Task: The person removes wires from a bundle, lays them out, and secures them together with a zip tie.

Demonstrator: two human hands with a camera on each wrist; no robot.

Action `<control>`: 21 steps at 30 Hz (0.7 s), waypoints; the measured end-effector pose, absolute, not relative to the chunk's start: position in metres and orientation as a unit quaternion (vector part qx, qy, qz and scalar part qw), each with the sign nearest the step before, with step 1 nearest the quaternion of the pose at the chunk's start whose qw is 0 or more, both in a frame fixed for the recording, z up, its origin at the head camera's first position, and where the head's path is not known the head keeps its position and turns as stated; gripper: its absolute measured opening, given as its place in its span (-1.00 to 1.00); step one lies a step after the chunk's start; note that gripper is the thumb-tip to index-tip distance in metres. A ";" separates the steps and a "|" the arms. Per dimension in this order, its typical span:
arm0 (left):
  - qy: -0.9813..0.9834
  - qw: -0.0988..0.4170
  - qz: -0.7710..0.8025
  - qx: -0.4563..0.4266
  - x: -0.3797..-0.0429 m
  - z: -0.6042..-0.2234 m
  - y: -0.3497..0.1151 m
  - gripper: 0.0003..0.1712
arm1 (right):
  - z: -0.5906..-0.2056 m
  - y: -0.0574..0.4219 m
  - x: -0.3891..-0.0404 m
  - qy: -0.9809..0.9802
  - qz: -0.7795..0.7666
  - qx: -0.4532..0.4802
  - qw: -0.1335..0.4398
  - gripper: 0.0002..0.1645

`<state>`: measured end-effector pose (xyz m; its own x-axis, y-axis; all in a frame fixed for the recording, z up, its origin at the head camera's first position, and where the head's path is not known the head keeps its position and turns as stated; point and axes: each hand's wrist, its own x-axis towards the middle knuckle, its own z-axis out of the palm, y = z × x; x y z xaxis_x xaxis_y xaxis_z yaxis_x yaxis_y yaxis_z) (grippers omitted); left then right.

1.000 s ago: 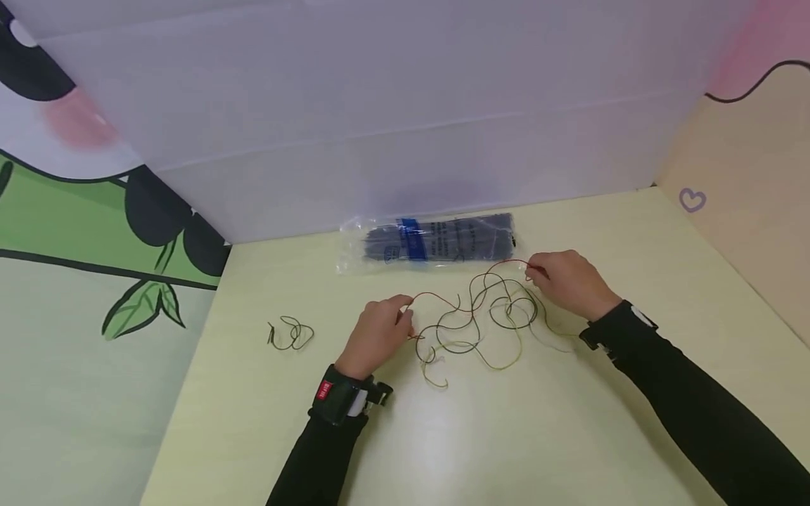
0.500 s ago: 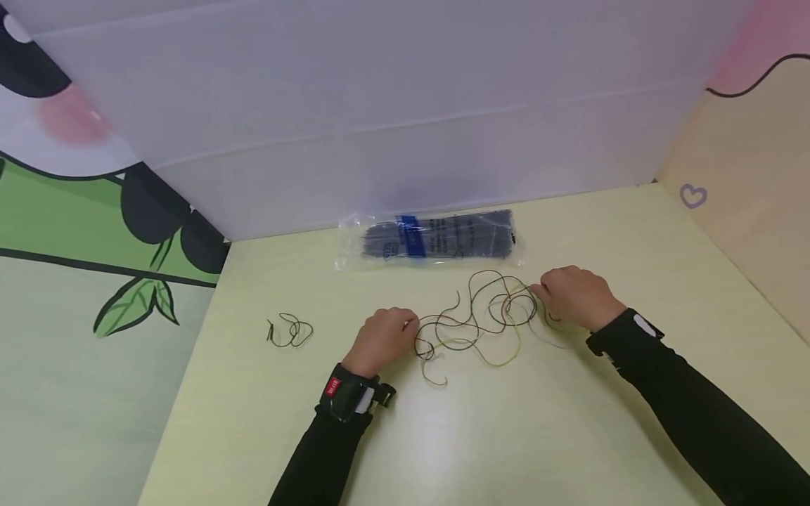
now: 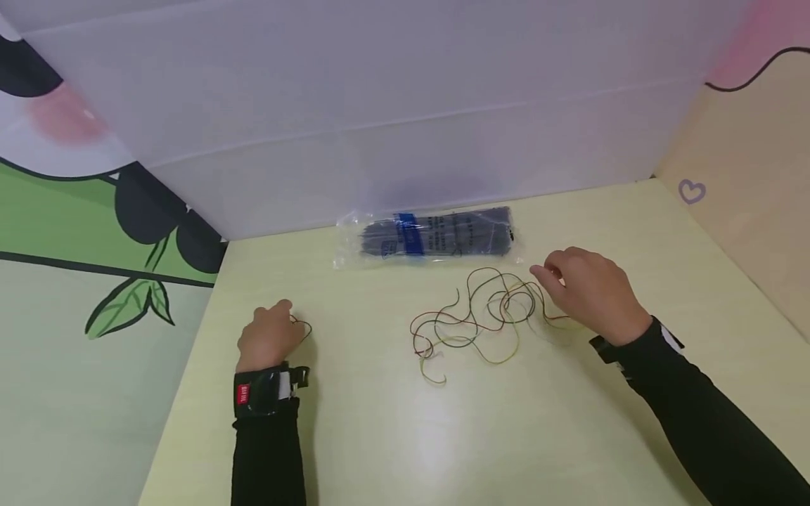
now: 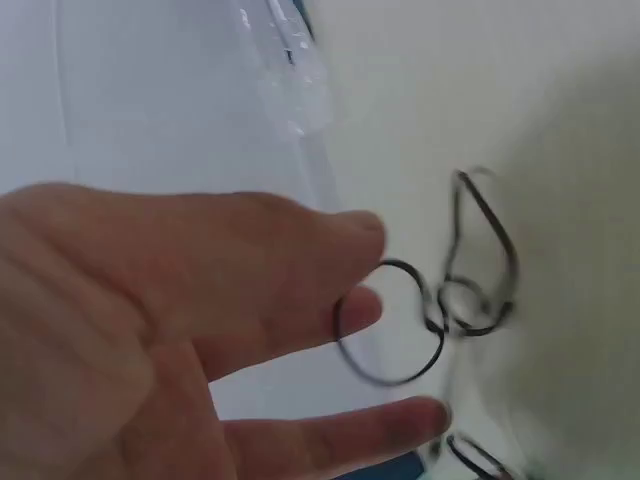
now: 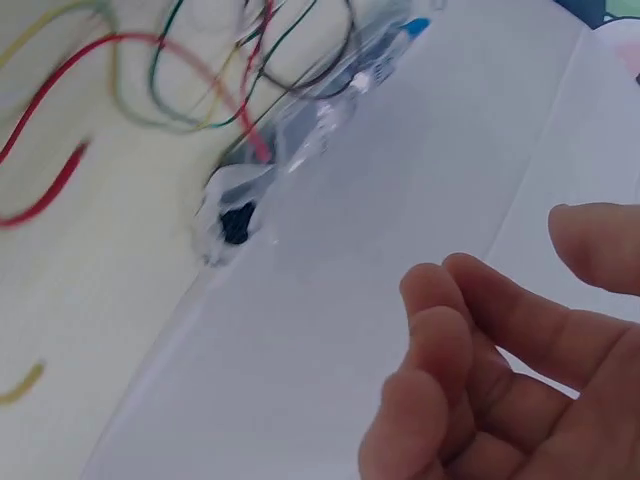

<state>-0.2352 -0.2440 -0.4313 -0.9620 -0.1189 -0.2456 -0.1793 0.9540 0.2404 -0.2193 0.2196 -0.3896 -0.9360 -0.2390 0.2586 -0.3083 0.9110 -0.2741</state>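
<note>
My left hand (image 3: 268,337) is over the small dark wire coil (image 3: 309,327) at the left of the table. In the left wrist view, thumb and fingers are spread apart, and a thin loop of the coil (image 4: 511,260) crosses in front of one finger. Whether they touch is unclear. My right hand (image 3: 591,292) hovers at the right end of the wire tangle (image 3: 506,301), where red, green, yellow and pale wires overlap. Its fingers are loosely bent, the thumb stands apart, and nothing is between them. In the right wrist view a red wire (image 5: 112,38) lies beside the hand.
Behind the tangle, a clear plastic bag of dark grey strips (image 3: 465,233) with a blue band lies against the back wall (image 3: 392,154). A beige side panel (image 3: 747,183) borders the table on the right. A printed panel (image 3: 114,379) stands on the left.
The left hand has left the tangle and moved left to the small coil. The right hand has lifted off the wires with its fingers loosened. The red wire now lies on the tangle.
</note>
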 end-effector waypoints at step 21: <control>0.874 0.004 0.474 0.104 -0.211 -0.380 -0.162 -0.88 | -0.380 0.131 -0.207 -0.892 0.352 0.279 0.048 -0.87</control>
